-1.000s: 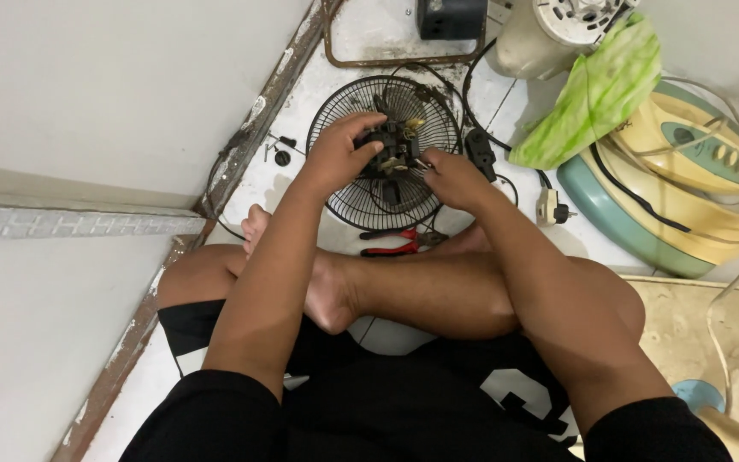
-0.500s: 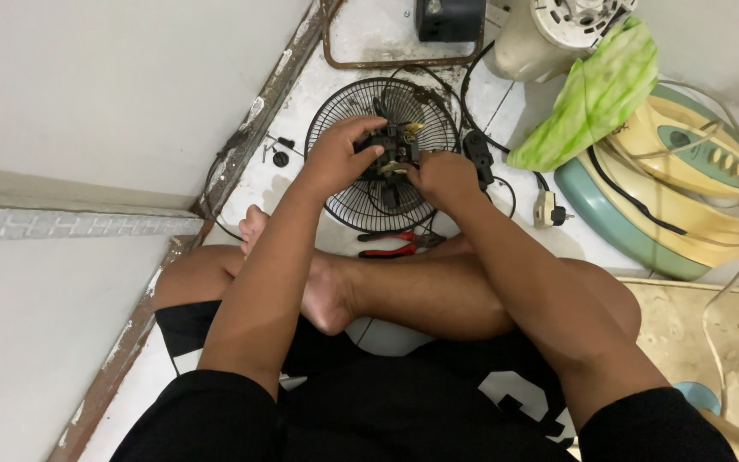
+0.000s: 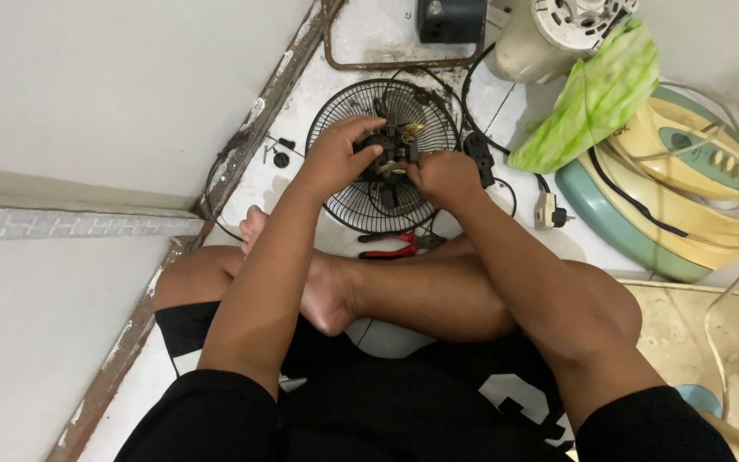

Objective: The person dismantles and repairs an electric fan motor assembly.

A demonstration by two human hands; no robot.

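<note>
since half a second ago little has shifted: both hands stay on the fan motor [image 3: 391, 154], and the right hand [image 3: 445, 175] has kept to the same spot at the motor's 4 o'clock side, where a second ago it sat a little further out toward 3 o'clock. the left hand [image 3: 335, 154] has not moved off the motor's 9 o'clock side.

the left forearm runs up from 7 o'clock, wrist bent slightly, fingers curled over the top and near side of the dark motor, thumb tucked underneath; it is closed around the motor body. the right forearm comes in from 5 o'clock over the crossed legs, the hand bunched into a loose fist with fingertips pinched at the motor's lower edge; what exactly those fingertips grip is too small to tell, though they touch the motor.

the motor sits at the centre of the round black wire fan guard [image 3: 348, 210], which lies flat on the white tiled floor [image 3: 292, 184] at 12 o'clock from the person's feet. red-handled pliers [image 3: 391, 248] lie at the guard's 6 o'clock rim, just beside the shin. a black plug [image 3: 479, 154] lies near the guard at 3 o'clock. a green plastic bag [image 3: 596, 98] and a cream-and-teal fan base [image 3: 686, 184] rest further out at 2 to 3 o'clock.
</note>
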